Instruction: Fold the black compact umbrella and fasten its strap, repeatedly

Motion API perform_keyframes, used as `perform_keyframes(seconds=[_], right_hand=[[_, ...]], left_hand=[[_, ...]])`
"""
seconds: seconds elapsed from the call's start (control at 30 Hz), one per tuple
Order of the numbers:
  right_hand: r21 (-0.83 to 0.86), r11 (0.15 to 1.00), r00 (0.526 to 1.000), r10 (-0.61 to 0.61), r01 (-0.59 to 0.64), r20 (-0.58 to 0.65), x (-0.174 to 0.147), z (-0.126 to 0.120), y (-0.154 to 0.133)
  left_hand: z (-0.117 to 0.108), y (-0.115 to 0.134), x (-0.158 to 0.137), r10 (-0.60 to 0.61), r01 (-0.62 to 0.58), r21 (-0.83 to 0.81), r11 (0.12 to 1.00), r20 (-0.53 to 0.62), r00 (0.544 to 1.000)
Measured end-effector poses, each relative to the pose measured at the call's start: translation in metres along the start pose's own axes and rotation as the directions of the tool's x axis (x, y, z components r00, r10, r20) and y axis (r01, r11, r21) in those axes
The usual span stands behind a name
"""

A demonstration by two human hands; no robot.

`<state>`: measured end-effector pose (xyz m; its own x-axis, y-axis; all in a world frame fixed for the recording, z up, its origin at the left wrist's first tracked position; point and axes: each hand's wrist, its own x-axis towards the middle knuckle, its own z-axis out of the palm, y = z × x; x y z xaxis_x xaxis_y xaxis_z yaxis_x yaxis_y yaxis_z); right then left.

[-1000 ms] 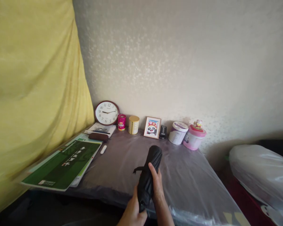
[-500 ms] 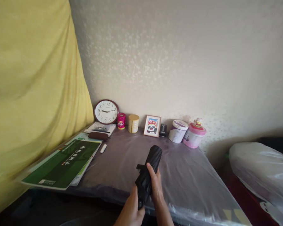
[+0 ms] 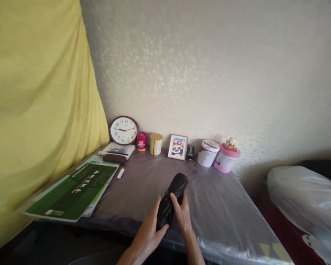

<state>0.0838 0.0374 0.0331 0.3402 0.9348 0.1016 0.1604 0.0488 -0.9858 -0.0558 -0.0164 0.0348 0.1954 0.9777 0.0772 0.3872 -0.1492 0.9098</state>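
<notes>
A folded black umbrella (image 3: 177, 185) is held between both my hands above the near part of the table, tilted with its far end up and to the right. My left hand (image 3: 150, 231) grips the lower end, thumb on the near side and fingers along its left. Higher up, my right hand (image 3: 181, 212) is wrapped around the right side of the umbrella, with the thumb lying across its top. The fingers beneath the umbrella are partly hidden.
Along the wall stand a clock (image 3: 124, 130), a pink can (image 3: 141, 141), a yellow-lidded can (image 3: 156, 144), a panda picture frame (image 3: 178, 147) and two tubs (image 3: 208, 153). Green books (image 3: 74, 191), a brown case (image 3: 114, 158) and a white stick-like item (image 3: 120, 173) lie left on the covered table (image 3: 215, 206).
My left hand has shifted from the umbrella's bottom end to its left side, its grip wider. The strap that stuck out on the left now lies against the umbrella, which has turned slightly.
</notes>
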Motion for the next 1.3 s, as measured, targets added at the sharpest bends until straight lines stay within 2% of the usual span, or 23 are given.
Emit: perform_keyframes(seconds=[0.07, 0.13, 0.2, 0.3, 0.4, 0.47, 0.57, 0.7, 0.8, 0.97, 1.07, 1.13, 1.23, 1.3], right_hand=[[-0.142, 0.983, 0.992, -0.123, 0.117, -0.032, 0.003, -0.004, 0.011], [-0.253, 0.944, 0.973, -0.228, 0.212, -0.035, 0.004, -0.006, 0.020], [-0.301, 0.904, 0.950, -0.309, 0.304, 0.033, 0.004, -0.008, 0.026], [-0.247, 0.870, 0.903, -0.391, 0.426, 0.179, 0.003, -0.012, 0.027], [-0.162, 0.866, 0.870, -0.431, 0.473, 0.238, 0.002, -0.016, 0.021], [-0.098, 0.882, 0.871, -0.429, 0.461, 0.241, 0.001, -0.018, 0.018], [-0.002, 0.922, 0.900, -0.378, 0.388, 0.216, 0.000, -0.022, 0.015], [0.163, 0.975, 0.951, -0.191, 0.154, 0.242, -0.005, -0.029, 0.014], [0.268, 0.963, 0.957, -0.098, 0.022, 0.272, -0.009, -0.032, 0.010], [0.274, 0.962, 0.943, -0.106, 0.016, 0.317, -0.006, -0.024, -0.001], [0.161, 0.984, 0.929, -0.123, 0.070, 0.349, 0.002, -0.013, -0.002], [-0.013, 0.985, 0.932, -0.158, 0.171, 0.325, 0.007, -0.005, -0.002], [-0.292, 0.900, 0.925, -0.237, 0.324, 0.297, 0.014, 0.006, -0.002], [-0.392, 0.849, 0.922, -0.249, 0.355, 0.298, 0.015, 0.012, -0.003]], left_hand=[[0.001, -0.009, 0.004, 0.078, -0.076, 0.171, 0.982, -0.003, 0.997], [0.000, -0.011, 0.006, 0.024, -0.038, 0.320, 0.947, 0.048, 0.999], [-0.001, -0.006, 0.007, -0.061, 0.017, 0.444, 0.896, 0.085, 0.994], [-0.001, 0.004, 0.006, -0.105, 0.033, 0.573, 0.819, 0.093, 0.990], [-0.001, 0.008, 0.005, -0.102, 0.021, 0.631, 0.775, 0.092, 0.991], [-0.001, 0.007, 0.006, -0.103, 0.015, 0.655, 0.756, 0.097, 0.990], [-0.001, 0.006, 0.006, -0.116, 0.014, 0.675, 0.737, 0.107, 0.987], [-0.001, 0.010, 0.006, -0.126, 0.015, 0.695, 0.719, 0.108, 0.986], [0.000, 0.013, 0.006, -0.150, 0.026, 0.725, 0.689, 0.108, 0.983], [0.004, 0.007, 0.005, -0.095, -0.027, 0.757, 0.652, 0.117, 0.989], [0.007, -0.004, 0.006, -0.096, -0.039, 0.767, 0.641, 0.131, 0.987], [0.009, -0.014, 0.008, -0.121, -0.041, 0.777, 0.628, 0.150, 0.981], [0.010, -0.031, 0.015, -0.129, -0.061, 0.757, 0.650, 0.189, 0.974], [0.008, -0.042, 0.020, -0.106, -0.068, 0.744, 0.665, 0.185, 0.977]])
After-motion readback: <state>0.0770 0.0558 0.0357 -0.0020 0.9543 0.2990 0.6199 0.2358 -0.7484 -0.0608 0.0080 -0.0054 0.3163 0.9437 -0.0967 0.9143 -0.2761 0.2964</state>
